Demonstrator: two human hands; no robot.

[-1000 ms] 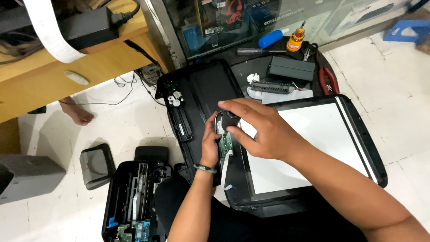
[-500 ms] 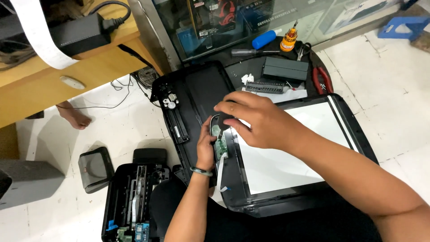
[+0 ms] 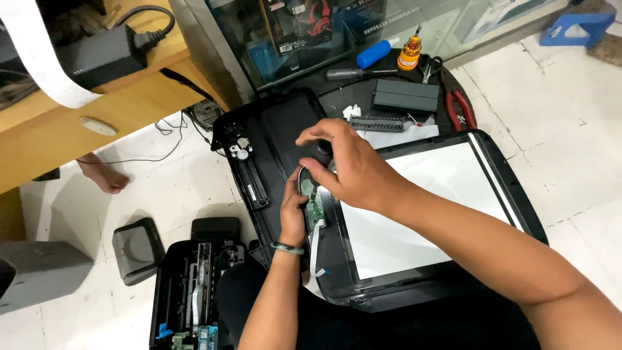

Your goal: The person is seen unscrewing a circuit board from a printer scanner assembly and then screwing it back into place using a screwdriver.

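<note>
Far left: wooden tabletop (image 3: 129,107) with a black power brick (image 3: 103,55) on it. Floor below: opened printer body (image 3: 194,285), guts exposed. Left hand (image 3: 293,217) lies along the left edge of the green circuit board (image 3: 315,206), fingers pressed together against it. Board sits at the left edge of the scanner lid (image 3: 414,214), which rests white side up on the lap. Right hand (image 3: 346,172) over the board's top end, fingertips pinching a small black part (image 3: 322,150). Red pliers (image 3: 460,110) beyond, right.

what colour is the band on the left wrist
Green, a thin bracelet just below the left hand; the head view shows it.
</note>
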